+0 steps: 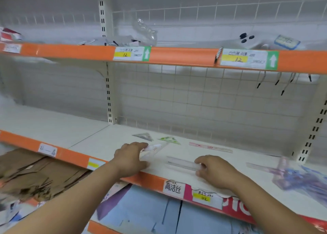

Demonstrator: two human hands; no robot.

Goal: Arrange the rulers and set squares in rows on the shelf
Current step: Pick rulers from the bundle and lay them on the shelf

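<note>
- The left hand [131,158] grasps a clear plastic set square [153,149] at its near corner, fingers on top and thumb at the near edge. Motion blur makes the grip hard to read, so it is probably a pinch rather than a flat press.
- The right hand [216,172] is curled round the right end of a long clear plastic ruler [182,163]. The ruler lies flat on the white metal shelf [88,129], just right of that set square.
- Behind them, in a loose row, lie a grey triangular set square [143,136], a green triangular set square [169,140] and a pink plastic ruler [210,147], each apart from the next.
- A jumbled heap of clear and blue-purple packaged pieces [293,177] waits at the far right.
- Risk: both held pieces sit near the shelf's orange front lip, so a slide toward the person could tip them onto the goods below.
- Risk: thin, slick, flat plastic offers little to grip, so a piece may slip and skew its row.
- Risk: reaching back could nudge the green triangular set square, which lies just beyond the clear one.
</note>
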